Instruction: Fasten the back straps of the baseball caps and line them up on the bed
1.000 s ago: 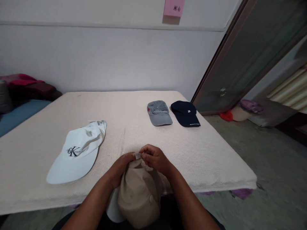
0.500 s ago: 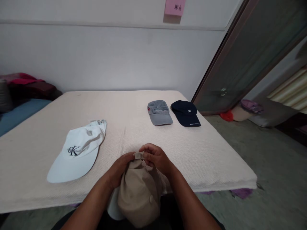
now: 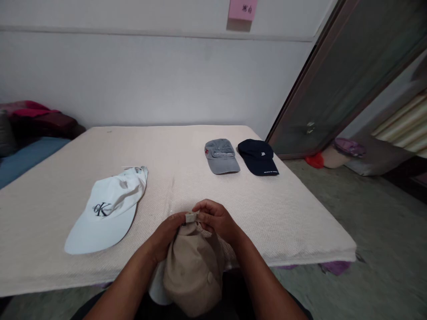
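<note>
A khaki baseball cap [image 3: 193, 271] hangs crown down at the table's front edge, between my forearms. My left hand [image 3: 167, 233] is closed on the left end of its back strap [image 3: 191, 218]. From the other side my right hand [image 3: 216, 220] pinches the strap's right end with thumb and fingers. Part of a pale brim shows below my left wrist. To the left lies a white cap [image 3: 110, 209] with black letters, its brim toward me. Farther back on the right, a grey cap [image 3: 222, 155] sits beside a navy cap [image 3: 258, 156].
A cream textured cloth covers the table [image 3: 200, 186], which meets a white wall [image 3: 160, 80]. On the wall is a pink note [image 3: 243, 10]. A sliding door frame [image 3: 300, 89] stands at right, with a bin [image 3: 343, 153] on the floor beyond it.
Almost nothing differs. Both hands stay at the strap, with a slight shift of the fingers there. The caps on the table lie as before.
</note>
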`<state>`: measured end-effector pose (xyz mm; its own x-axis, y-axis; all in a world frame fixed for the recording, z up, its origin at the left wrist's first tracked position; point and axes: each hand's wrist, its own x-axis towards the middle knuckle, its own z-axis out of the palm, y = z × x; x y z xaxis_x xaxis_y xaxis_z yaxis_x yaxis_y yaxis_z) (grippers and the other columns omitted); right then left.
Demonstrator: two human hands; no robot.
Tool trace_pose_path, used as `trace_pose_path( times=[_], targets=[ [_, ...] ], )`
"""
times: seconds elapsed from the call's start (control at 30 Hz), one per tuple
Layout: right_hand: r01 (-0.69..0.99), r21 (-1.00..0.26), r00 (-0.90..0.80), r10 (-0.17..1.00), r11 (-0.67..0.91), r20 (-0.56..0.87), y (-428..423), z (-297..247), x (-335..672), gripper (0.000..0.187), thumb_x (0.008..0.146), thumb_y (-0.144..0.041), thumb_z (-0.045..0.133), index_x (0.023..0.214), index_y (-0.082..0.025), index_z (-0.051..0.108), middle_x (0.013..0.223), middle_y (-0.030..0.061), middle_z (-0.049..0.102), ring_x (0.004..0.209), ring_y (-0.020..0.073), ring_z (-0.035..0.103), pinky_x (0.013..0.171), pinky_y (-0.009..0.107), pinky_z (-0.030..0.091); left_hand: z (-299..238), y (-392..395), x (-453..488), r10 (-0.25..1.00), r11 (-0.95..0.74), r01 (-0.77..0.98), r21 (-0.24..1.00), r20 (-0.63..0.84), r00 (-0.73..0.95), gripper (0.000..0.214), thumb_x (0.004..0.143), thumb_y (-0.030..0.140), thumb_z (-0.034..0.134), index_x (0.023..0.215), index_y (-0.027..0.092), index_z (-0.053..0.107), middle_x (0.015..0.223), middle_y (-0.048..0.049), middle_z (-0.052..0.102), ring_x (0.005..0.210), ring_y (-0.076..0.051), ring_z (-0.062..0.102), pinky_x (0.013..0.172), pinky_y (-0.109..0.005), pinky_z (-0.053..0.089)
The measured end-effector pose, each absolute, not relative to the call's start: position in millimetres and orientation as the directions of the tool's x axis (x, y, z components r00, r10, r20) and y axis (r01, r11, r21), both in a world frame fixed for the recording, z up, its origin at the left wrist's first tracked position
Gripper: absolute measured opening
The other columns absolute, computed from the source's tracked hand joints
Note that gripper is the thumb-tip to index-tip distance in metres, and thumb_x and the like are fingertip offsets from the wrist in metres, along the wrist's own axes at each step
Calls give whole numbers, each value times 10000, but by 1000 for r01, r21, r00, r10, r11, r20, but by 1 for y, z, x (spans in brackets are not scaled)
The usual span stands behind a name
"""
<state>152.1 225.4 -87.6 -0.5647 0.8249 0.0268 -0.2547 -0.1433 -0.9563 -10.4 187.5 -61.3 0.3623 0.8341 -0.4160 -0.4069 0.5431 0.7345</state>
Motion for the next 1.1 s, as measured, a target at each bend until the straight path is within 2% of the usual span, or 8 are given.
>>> trace_pose_path(
  times=[0.17,0.73,1.1],
  targets=[
    [-256,-957,-541,840,-135,26,225,-86,152,201,764,-287,617,911,-160,566,513,-67,485,398,46,349,377,183,241,-56,187,-9,837,536,-382,753,-417,353,220,737,259,617,884,111,689,731,-77,703,623,-172,610,600,-257,425],
    [-253,-953,-556,831,-165,4,224,-84,151,200,751,-299,626,887,-162,576,517,-65,477,403,48,366,386,183,248,-59,186,-10,811,567,-379,732,-416,411,282,697,336,702,873,119,675,754,-85,687,619,-161,606,615,-265,437],
    [-296,-937,-532,847,-183,3,223,-83,150,216,774,-320,602,912,-159,560,509,-70,467,389,40,338,375,182,220,-60,185,-12,805,567,-419,710,-368,466,201,795,241,585,940,123,660,791,-93,683,698,-178,619,634,-263,434]
  ],
)
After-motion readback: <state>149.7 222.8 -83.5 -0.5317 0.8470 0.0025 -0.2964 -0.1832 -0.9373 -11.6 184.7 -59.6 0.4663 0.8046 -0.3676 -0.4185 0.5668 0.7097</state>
